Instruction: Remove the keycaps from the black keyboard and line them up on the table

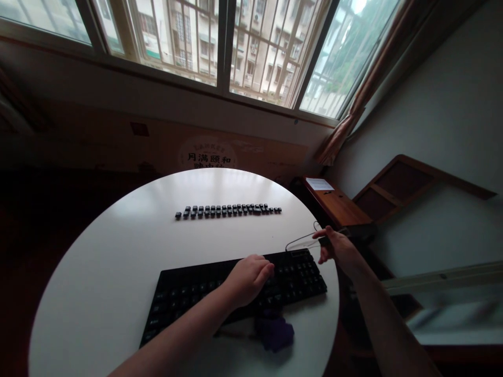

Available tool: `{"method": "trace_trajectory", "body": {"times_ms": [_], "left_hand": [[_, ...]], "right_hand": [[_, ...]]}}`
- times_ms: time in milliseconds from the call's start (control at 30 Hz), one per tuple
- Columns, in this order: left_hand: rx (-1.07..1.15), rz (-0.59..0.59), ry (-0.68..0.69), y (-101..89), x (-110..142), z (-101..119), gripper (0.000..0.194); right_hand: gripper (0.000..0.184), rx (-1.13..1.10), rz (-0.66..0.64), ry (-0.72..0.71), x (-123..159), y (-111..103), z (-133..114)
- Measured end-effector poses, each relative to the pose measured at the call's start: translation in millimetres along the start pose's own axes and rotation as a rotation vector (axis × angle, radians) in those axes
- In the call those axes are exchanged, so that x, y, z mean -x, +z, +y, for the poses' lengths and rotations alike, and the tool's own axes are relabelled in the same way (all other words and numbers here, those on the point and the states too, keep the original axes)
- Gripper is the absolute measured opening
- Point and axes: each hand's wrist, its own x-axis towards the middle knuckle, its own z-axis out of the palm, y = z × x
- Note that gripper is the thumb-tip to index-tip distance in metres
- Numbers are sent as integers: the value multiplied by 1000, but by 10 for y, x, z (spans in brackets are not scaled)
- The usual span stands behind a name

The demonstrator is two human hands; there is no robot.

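Observation:
A black keyboard lies at a slant on the white round table. Over its middle right part rests my left hand, fingers curled in; whatever they may hold is hidden. My right hand is raised by the keyboard's far right corner, near the thin cable. A dark slim thing shows between its fingers, too dim to name. Farther back, several loose black keycaps stand in two rows. A purple cloth lies crumpled against the keyboard's near edge.
The white round table has its right edge just under my right hand. Beyond it stands a wooden cabinet with a white paper on top. Barred windows and a curtain are at the back.

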Motion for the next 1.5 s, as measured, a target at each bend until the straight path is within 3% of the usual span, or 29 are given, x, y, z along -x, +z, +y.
{"method": "trace_trajectory", "body": {"times_ms": [100, 233, 300, 700, 1100, 1267, 1500], "left_hand": [[-3, 7, 6, 9, -8, -5, 46], [2, 16, 4, 21, -11, -20, 49], [6, 18, 10, 22, -11, -20, 49], [15, 19, 18, 23, -8, -20, 47], [6, 14, 16, 28, -16, -18, 47], [8, 14, 15, 21, -18, -3, 47], [-31, 11, -2, 16, -26, 15, 43]], "right_hand": [[46, -103, 54, -30, 213, 86, 206], [54, -167, 227, -10, 167, 186, 411], [57, -161, 251, -5, 102, 184, 437], [60, 135, -19, -17, -159, 47, 366], [51, 367, 3, -199, 37, 62, 500], [52, 272, 63, -200, 78, 78, 502], [57, -33, 294, -191, 42, 131, 556]]}}
